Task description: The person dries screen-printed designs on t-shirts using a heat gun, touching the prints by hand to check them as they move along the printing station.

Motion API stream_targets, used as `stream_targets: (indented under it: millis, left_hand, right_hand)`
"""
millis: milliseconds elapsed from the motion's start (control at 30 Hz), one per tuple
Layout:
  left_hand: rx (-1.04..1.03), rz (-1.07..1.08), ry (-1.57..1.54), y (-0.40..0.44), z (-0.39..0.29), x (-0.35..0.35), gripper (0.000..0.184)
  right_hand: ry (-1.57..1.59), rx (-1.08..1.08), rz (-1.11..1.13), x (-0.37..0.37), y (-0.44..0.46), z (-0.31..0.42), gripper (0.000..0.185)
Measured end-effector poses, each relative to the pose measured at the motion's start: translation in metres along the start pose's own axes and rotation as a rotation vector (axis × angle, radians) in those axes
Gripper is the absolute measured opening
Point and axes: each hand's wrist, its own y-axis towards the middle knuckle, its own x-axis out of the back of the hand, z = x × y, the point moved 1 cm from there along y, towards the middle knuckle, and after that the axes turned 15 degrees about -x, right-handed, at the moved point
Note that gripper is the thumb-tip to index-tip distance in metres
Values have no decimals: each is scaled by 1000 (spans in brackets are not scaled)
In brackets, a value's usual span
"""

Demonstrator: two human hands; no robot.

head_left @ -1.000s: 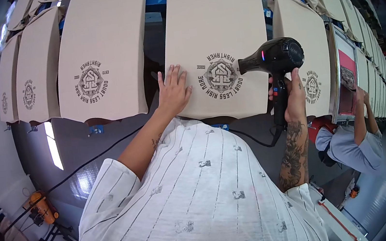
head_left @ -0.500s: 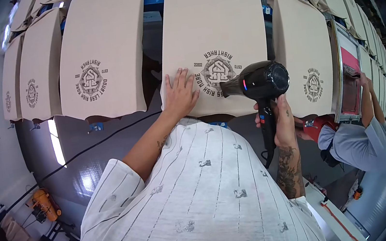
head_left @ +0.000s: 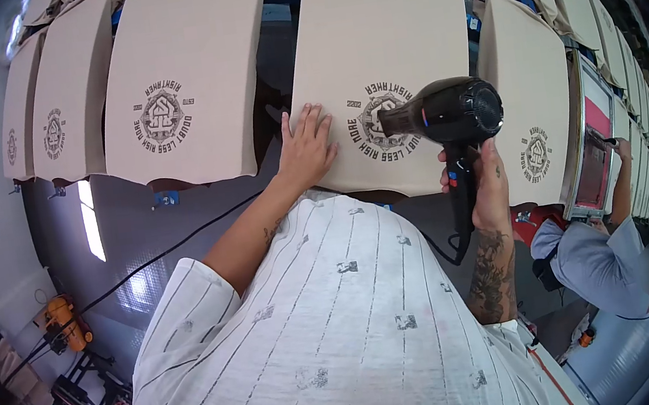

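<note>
My right hand (head_left: pixel 485 189) is wrapped around the handle of a black hair dryer (head_left: pixel 452 112). Its nozzle points left, over the dark round printed emblem (head_left: pixel 380 117) on a beige shirt (head_left: pixel 376 32), and covers part of that print. The shirt is stretched over a flat board in front of me. My left hand (head_left: pixel 307 147) lies flat on the shirt's lower left edge, fingers spread, just left of the print. A black cord (head_left: pixel 181 234) runs across behind my left forearm.
More beige shirts with the same print (head_left: pixel 174 58) lie on boards in rows to both sides. At right, a co-worker (head_left: pixel 594 257) works at a framed screen (head_left: pixel 591 143) with pink inside. An orange compressor (head_left: pixel 67 322) stands on the floor at left.
The hair dryer has moved slightly up and right in view, its nozzle now over the emblem's middle. My left hand stays flat on the shirt. The co-worker's arm has shifted at the screen.
</note>
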Motion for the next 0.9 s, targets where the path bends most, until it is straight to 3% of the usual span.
stream_targets:
  millis: [333, 433, 533, 700, 900]
  left_hand:
    - [-93, 4, -15, 16, 2, -6, 55]
    - [-122, 8, -20, 22, 2, -5, 56]
    - [-128, 5, -10, 26, -1, -4, 56]
    - [-94, 4, -4, 24, 3, -1, 55]
    - [-65, 21, -10, 17, 7, 0, 55]
  right_hand:
    - [71, 4, -276, 55, 5, 4, 71]
    - [130, 26, -245, 48, 22, 12, 65]
    - [96, 49, -229, 41, 35, 19, 75]
    - [52, 53, -78, 2, 45, 33, 65]
    - [37, 0, 41, -27, 39, 22, 68]
